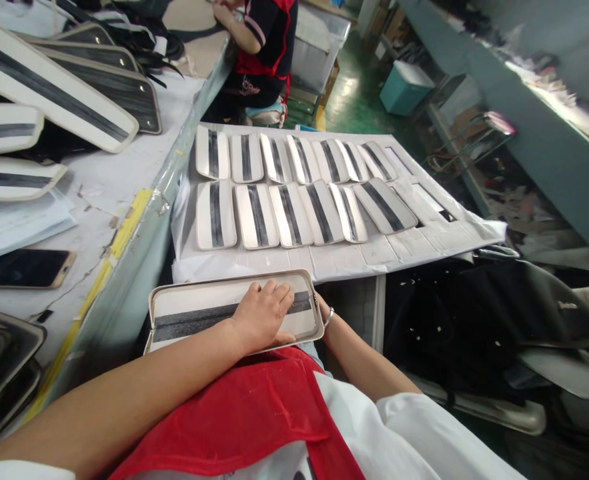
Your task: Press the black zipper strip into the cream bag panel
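A long cream panel (194, 297) with rounded corners, a thin raised rim and a dark lengthwise strip lies across my lap, slightly tilted. My left hand (267, 312) rests on its right half, with bent fingers pressed onto the dark strip and the thumb at the near rim. Behind the panel's right end is my right hand (320, 305); only its edge and the braceleted wrist show, and the fingers are hidden. Just beyond the panel, two rows of similar smaller striped panels (257, 217) lie on a paper-covered table (274, 265).
On the left workbench (91, 190) are stacked striped panels (49, 80), a phone (24, 268), paper sheets (19, 223) and dark pieces (1, 363). A seated co-worker (267, 40) is at the back. Dark material (454, 313) hangs at right; a blue box (405, 88) stands on the floor.
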The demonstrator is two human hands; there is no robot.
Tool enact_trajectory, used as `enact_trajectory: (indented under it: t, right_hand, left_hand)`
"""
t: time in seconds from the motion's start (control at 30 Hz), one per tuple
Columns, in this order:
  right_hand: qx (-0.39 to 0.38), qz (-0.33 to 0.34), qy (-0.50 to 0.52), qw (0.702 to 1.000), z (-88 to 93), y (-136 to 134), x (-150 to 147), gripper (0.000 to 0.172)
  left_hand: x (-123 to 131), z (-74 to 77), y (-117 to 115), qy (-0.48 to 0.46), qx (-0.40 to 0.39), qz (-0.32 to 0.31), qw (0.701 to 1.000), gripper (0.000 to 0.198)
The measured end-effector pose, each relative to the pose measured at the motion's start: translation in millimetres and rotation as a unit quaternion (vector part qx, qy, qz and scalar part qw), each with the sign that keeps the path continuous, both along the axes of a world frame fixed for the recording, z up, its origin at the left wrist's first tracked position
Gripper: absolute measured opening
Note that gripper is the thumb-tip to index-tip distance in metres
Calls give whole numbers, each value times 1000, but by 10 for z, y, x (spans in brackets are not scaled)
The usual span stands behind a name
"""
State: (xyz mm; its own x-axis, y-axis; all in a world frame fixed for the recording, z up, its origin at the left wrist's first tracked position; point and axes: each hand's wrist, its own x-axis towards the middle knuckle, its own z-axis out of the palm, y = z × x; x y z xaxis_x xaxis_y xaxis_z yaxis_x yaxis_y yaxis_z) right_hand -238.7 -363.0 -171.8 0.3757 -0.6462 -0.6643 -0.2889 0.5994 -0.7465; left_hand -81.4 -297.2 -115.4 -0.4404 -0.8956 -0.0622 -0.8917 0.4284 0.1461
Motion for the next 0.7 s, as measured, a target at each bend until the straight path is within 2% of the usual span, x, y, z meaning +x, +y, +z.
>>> enact_trajectory:
  t: [0.1,0.17,0.23,0.37,0.47,0.53,0.6,0.7]
  right_hand:
    - [89,-23,-100,991,77,51,-111,65]
    - [132,-48,-172,975,215,111,-201,64]
    - [131,-58,-190,971,368,165,-272,60]
    - [55,-33,-72,995,534,189,-351,39]
    - [-49,63,74,994,524,127,-375,26]
    - [-130,145,184,963,517,76,-364,25]
    - [-201,214,282,913,545,38,-326,27]
    - [-269,282,380,839,649,13,-233,31]
  left_hand:
    - [10,0,-12,13,7,0,1000,85]
    - [5,6,-30,17,14,-4,1000,88]
    - [-2,3,-48,14,19,-9,1000,84]
    - [-6,-25,-60,17,19,-9,1000,77]
    - [1,-41,-50,25,12,-10,1000,77]
    - [5,-47,-41,27,13,-8,1000,77]
    - [6,-51,-31,29,17,-2,999,77]
    - [5,-53,-19,30,26,1,999,76]
